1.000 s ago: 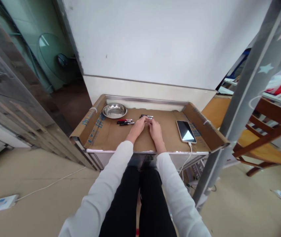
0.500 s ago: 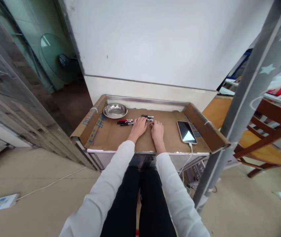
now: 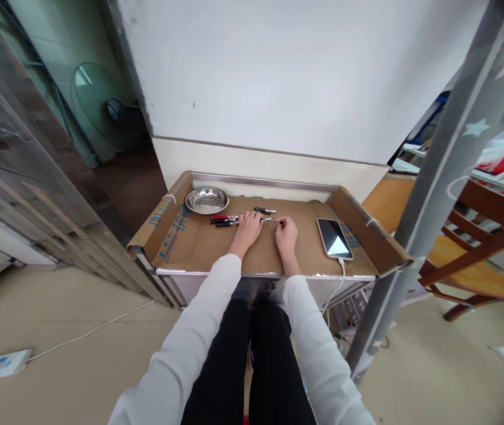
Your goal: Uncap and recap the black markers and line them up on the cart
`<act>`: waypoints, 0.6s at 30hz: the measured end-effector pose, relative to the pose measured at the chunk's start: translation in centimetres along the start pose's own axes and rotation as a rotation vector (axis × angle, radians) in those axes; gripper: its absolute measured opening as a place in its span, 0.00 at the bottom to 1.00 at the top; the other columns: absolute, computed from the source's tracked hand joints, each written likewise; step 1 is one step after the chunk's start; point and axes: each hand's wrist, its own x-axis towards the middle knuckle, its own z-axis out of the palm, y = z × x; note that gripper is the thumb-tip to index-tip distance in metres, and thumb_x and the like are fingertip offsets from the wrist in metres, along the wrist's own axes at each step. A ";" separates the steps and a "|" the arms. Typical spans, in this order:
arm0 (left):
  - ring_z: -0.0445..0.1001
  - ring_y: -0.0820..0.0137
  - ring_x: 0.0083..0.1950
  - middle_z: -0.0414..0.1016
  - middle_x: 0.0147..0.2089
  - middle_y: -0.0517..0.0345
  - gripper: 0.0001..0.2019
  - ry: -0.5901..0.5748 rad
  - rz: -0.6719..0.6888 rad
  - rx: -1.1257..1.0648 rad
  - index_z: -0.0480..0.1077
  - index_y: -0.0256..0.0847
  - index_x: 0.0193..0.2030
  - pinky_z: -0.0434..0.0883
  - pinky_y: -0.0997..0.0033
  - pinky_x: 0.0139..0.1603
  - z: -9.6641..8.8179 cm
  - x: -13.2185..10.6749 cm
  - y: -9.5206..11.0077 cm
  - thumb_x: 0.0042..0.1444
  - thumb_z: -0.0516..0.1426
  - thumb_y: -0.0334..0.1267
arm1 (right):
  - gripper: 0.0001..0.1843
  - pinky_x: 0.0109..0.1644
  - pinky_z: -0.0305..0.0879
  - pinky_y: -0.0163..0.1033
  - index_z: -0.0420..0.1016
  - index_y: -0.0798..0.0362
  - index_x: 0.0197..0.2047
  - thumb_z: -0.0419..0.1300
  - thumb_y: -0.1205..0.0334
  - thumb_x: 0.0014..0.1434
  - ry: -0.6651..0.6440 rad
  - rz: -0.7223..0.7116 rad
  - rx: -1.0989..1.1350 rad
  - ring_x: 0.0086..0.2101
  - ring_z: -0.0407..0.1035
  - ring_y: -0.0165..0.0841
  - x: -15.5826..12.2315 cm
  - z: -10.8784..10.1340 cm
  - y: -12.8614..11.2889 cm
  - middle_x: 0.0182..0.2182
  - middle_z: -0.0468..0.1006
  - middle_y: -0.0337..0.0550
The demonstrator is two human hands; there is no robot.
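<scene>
"So, largest first: what stands on the far side?"

"White panel (image 3: 269,77), upright behind the worktop (image 3: 243,258). Worktop covered in cardboard, edges turned up at left and right."

"Objects on it, by size?"

"Shallow metal dish (image 3: 207,202), far left corner. Phone (image 3: 335,239), right side, screen up, white cable (image 3: 343,270) plugged into its near end."

"Hands?"

"Both over the middle, apart. Left hand (image 3: 248,229): fingers bent, closed over a pale-ended pen (image 3: 266,219), its end sticking out rightward. Right hand (image 3: 286,235): thumb and fingers pinched together on a small dark bit (image 3: 275,222)."

"Lying loose?"

"Red pen (image 3: 226,218) and black pen (image 3: 225,224), side by side, just left of the left hand, near the dish. Black-and-silver pen (image 3: 264,211) by itself, just beyond the gripped one, on the far side."

"Smallest item?"

"The dark bit, just right of the gripped pen's end. Too small to identify."
</scene>
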 end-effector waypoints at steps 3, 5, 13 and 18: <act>0.64 0.63 0.50 0.72 0.49 0.53 0.09 0.015 0.045 -0.053 0.65 0.41 0.47 0.57 0.62 0.50 -0.4 -0.1 0.0 0.63 0.48 0.36 | 0.09 0.45 0.62 0.39 0.69 0.54 0.34 0.48 0.71 0.53 0.071 0.060 0.098 0.36 0.68 0.34 0.1 0.0 0.3 0.34 0.75 0.46; 0.65 0.64 0.50 0.72 0.49 0.54 0.09 0.019 0.065 -0.076 0.65 0.42 0.47 0.57 0.63 0.50 -0.7 -0.1 0.1 0.63 0.48 0.36 | 0.08 0.44 0.63 0.38 0.68 0.54 0.34 0.49 0.69 0.53 0.064 0.065 0.140 0.36 0.68 0.33 0.2 0.0 0.3 0.33 0.75 0.46; 0.66 0.66 0.53 0.72 0.51 0.55 0.11 0.014 0.096 -0.111 0.66 0.44 0.50 0.56 0.64 0.52 -1.5 -0.3 0.4 0.63 0.48 0.35 | 0.09 0.47 0.64 0.38 0.67 0.54 0.38 0.47 0.67 0.56 -0.040 0.021 0.125 0.38 0.70 0.33 0.1 -0.3 -0.6 0.37 0.76 0.48; 0.66 0.65 0.51 0.71 0.51 0.54 0.12 0.042 0.037 -0.063 0.66 0.45 0.50 0.57 0.63 0.51 -1.6 -0.4 0.5 0.63 0.47 0.35 | 0.10 0.47 0.64 0.38 0.67 0.54 0.38 0.46 0.67 0.56 -0.023 0.022 0.118 0.39 0.70 0.33 0.1 -0.5 -0.7 0.38 0.76 0.48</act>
